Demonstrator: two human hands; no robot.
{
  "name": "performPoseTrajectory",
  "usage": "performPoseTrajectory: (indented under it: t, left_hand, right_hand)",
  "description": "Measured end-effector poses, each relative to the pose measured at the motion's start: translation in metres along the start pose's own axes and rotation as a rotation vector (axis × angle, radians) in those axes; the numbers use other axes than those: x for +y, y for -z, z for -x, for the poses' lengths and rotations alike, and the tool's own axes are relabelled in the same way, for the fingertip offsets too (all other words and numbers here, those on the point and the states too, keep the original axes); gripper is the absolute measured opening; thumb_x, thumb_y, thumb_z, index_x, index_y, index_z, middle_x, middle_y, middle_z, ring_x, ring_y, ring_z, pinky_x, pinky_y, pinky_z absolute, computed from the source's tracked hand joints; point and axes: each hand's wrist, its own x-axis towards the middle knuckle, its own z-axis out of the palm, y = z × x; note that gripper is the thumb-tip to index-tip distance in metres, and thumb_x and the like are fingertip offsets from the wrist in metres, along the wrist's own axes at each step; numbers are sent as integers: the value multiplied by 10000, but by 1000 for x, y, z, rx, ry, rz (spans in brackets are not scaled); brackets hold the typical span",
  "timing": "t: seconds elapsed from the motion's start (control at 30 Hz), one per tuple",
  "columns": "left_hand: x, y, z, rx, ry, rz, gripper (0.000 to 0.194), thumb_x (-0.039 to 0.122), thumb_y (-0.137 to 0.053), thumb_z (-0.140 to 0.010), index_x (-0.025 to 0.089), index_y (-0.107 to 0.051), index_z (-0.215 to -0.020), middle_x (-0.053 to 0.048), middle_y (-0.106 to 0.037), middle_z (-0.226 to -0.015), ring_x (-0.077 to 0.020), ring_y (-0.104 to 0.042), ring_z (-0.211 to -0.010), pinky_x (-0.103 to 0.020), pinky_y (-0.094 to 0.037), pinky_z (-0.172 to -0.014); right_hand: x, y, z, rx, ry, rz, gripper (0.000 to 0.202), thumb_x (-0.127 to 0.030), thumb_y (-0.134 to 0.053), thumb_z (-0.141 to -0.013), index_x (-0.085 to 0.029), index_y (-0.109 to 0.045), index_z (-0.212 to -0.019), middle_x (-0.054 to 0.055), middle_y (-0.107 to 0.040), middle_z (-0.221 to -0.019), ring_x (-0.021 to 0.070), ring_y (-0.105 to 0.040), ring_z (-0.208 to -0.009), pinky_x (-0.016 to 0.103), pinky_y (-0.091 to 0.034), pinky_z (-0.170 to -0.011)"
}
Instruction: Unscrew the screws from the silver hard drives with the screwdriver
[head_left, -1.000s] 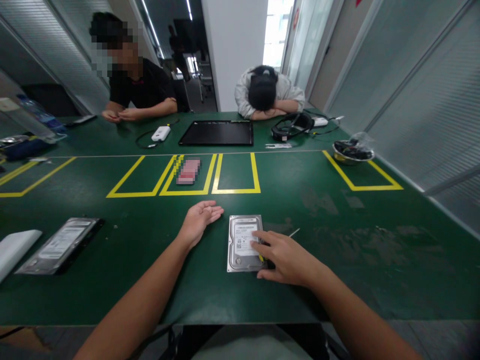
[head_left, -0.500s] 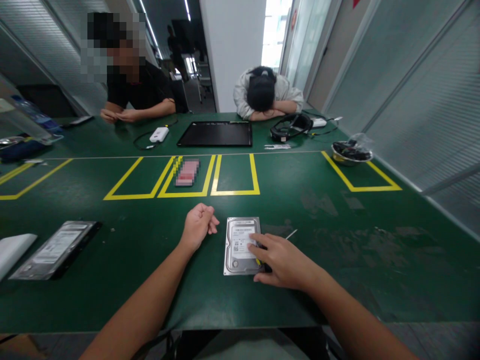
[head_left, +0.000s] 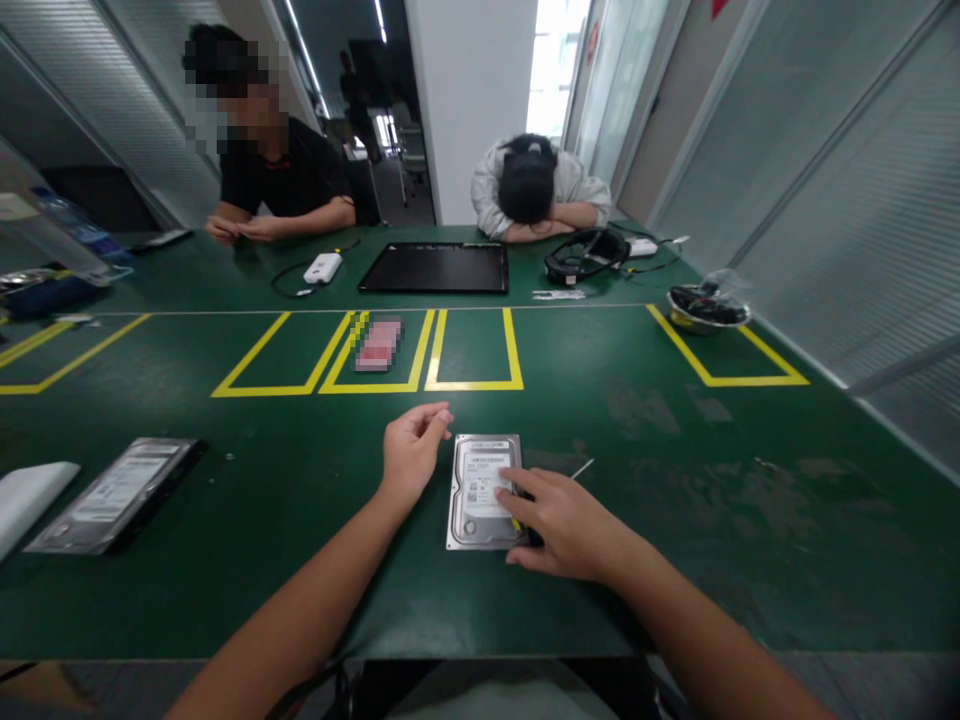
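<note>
A silver hard drive (head_left: 484, 505) with a white label lies flat on the green table in front of me. My right hand (head_left: 559, 520) rests over its right edge, fingertips on the label. Under that hand is a screwdriver (head_left: 583, 469); its thin shaft sticks out to the right, and a bit of yellow and black handle shows below the fingers. Most of the handle is hidden by my palm. My left hand (head_left: 414, 445) hovers by the drive's upper left corner, thumb and fingers pinched together. Whatever may be between its fingertips is too small to see.
Another hard drive (head_left: 120, 495) lies at the left beside a white object (head_left: 34, 495). Yellow tape outlines (head_left: 474, 385) mark the table, a pink blurred item (head_left: 379, 345) within one. Farther back are a black panel (head_left: 435, 268), a metal bowl (head_left: 709, 318) and two seated people.
My left hand has moved a little right and up, closer to the drive's upper corner, its fingers drawn into a pinch. The right hand stays in place over the drive.
</note>
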Motion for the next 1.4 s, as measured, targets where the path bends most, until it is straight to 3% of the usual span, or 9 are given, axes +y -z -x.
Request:
performPoseTrajectory:
  t: [0.1, 0.2, 0.43, 0.63, 0.93, 1.4]
  left_hand:
    - [6, -6, 3, -52, 39, 67, 335, 359, -680, -815, 137, -715, -1063, -77, -750, -922, -140, -651, -651, -251, -488, -611]
    - [7, -9, 5, -85, -12, 25, 269, 353, -674, -817, 148, -718, -985, -55, -734, -838, -147, -643, -661, -250, -490, -636]
    - [-5, -6, 7, -38, -154, -131, 160, 332, -676, -805, 174, -652, -800, 2, -626, -694, -121, -545, -606, -223, -429, -599]
    - [-13, -3, 3, -13, -183, -170, 135, 313, -650, -826, 183, -679, -848, -19, -650, -766, -140, -584, -683, -236, -454, -657]
    - [-19, -4, -1, -10, -109, -108, 168, 325, -659, -819, 180, -680, -903, -27, -693, -800, -155, -634, -721, -248, -484, -687]
    - [-16, -3, -5, -48, -47, -108, 165, 341, -646, -842, 177, -627, -836, 14, -610, -700, -121, -551, -629, -219, -434, -607]
  right_hand:
    - [0, 0, -1, 4, 2, -7, 654, -467, -719, -779, -126, -577, -1319, 207, -520, -1413, 358, -589, -1175, 508, -492, -998]
    - [0, 0, -1, 11, 8, -13, 652, -458, -715, -781, -127, -571, -1324, 212, -519, -1411, 359, -586, -1179, 514, -492, -992]
    - [-4, -1, 0, 3, -23, 1, 650, -469, -695, -793, -143, -558, -1339, 196, -504, -1439, 359, -583, -1179, 525, -480, -995]
    - [-6, -3, 2, 25, -42, -18, 689, -579, -622, -826, -160, -537, -1366, 185, -500, -1455, 363, -574, -1188, 544, -462, -997]
    - [-3, -11, -1, 146, -22, 12, 599, -610, -530, -876, -146, -612, -1246, 182, -602, -1335, 339, -601, -1079, 522, -481, -918]
    - [0, -8, -3, 149, -13, 9, 543, -567, -498, -906, -148, -603, -1236, 159, -612, -1314, 323, -597, -1045, 496, -485, -884]
